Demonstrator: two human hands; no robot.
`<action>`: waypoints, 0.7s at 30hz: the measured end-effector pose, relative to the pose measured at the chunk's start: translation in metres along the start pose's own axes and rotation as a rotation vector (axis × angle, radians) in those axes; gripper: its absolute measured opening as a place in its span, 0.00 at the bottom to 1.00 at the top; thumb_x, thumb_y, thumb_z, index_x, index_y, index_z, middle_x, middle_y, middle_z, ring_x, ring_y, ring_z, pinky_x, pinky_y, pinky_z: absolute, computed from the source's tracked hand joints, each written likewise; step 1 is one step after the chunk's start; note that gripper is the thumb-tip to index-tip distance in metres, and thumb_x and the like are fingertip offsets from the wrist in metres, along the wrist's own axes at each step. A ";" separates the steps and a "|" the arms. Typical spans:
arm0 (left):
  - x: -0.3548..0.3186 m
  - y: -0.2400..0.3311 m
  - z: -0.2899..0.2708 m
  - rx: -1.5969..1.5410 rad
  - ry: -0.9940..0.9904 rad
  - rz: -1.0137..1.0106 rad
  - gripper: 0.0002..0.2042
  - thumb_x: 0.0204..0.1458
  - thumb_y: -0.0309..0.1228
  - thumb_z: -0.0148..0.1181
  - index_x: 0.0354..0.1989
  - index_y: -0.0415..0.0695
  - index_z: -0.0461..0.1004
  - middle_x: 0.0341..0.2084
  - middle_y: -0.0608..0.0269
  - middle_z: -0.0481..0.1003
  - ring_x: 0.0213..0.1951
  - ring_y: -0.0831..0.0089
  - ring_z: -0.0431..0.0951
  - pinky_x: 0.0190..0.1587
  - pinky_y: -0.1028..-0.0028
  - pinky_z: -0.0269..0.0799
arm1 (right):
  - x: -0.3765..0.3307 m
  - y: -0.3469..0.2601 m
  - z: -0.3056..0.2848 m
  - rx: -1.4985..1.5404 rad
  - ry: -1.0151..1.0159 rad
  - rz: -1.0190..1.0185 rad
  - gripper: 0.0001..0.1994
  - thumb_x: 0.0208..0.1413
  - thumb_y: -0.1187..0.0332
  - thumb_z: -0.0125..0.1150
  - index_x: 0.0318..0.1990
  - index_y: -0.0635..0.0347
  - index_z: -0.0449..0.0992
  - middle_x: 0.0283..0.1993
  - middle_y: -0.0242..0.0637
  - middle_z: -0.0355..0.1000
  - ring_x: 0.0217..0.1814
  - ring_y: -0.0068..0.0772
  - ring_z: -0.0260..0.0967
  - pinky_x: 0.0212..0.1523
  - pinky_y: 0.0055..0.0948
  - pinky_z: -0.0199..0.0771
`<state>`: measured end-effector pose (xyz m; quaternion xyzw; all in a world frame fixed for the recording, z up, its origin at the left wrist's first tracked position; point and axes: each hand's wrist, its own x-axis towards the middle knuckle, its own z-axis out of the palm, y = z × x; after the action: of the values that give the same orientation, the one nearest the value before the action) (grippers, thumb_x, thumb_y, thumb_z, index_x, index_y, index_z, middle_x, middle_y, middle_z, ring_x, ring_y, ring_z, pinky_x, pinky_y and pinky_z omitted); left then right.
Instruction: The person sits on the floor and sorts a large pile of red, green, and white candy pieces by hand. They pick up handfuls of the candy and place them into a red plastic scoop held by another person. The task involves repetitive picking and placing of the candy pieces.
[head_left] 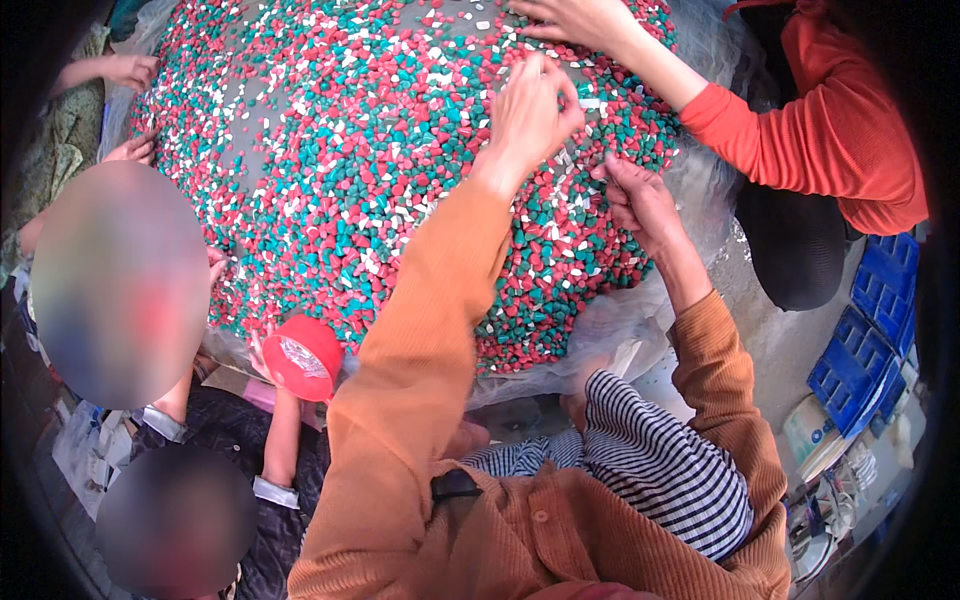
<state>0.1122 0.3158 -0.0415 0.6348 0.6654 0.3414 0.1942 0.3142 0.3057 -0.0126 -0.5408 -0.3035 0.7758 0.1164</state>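
A wide heap of small red, green and white pieces (330, 190), pebble-like in shape, spreads in front of me. My left hand (528, 115) reaches far over it, back upward, fingers bent down among the pieces and drawn together. What its fingertips hold, if anything, is hidden. To the right, near the heap's edge, my right hand (642, 198) is closed, thumb pressed against the curled fingers; anything in that pinch is too small to make out. A whitish flat piece (592, 103) lies just right of my left hand.
Another person's hand (580, 22), red-sleeved, reaches in at the far right. More people's hands work along the left edge, one by a red bowl (303, 358). Clear plastic sheeting (625, 325) borders the heap. Blue trays (850, 370) stand at the right.
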 end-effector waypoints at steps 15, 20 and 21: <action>-0.163 0.091 -0.112 -0.143 0.217 0.238 0.08 0.40 0.31 0.62 0.31 0.48 0.75 0.36 0.68 0.73 0.41 0.68 0.75 0.38 0.68 0.72 | -0.002 0.028 0.077 -0.080 -0.195 0.061 0.17 0.66 0.57 0.51 0.24 0.53 0.69 0.18 0.22 0.61 0.18 0.12 0.54 0.16 0.18 0.49; -0.135 0.177 -0.152 -0.328 0.689 0.321 0.06 0.37 0.33 0.59 0.20 0.46 0.69 0.26 0.68 0.66 0.32 0.69 0.70 0.30 0.69 0.67 | -0.030 0.045 0.224 -0.549 -0.718 0.113 0.09 0.64 0.59 0.54 0.41 0.52 0.71 0.26 0.20 0.61 0.24 0.11 0.54 0.21 0.15 0.49; -0.133 0.186 -0.163 -0.333 0.712 0.289 0.07 0.36 0.33 0.58 0.19 0.46 0.67 0.24 0.68 0.64 0.30 0.70 0.69 0.28 0.69 0.64 | -0.033 0.065 0.259 -0.603 -0.899 0.044 0.09 0.64 0.60 0.55 0.43 0.52 0.71 0.28 0.20 0.63 0.25 0.10 0.56 0.22 0.14 0.51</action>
<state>0.1476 0.1447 0.1780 0.5240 0.5309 0.6660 0.0023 0.1008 0.1484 0.0336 -0.1710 -0.5213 0.8114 -0.2017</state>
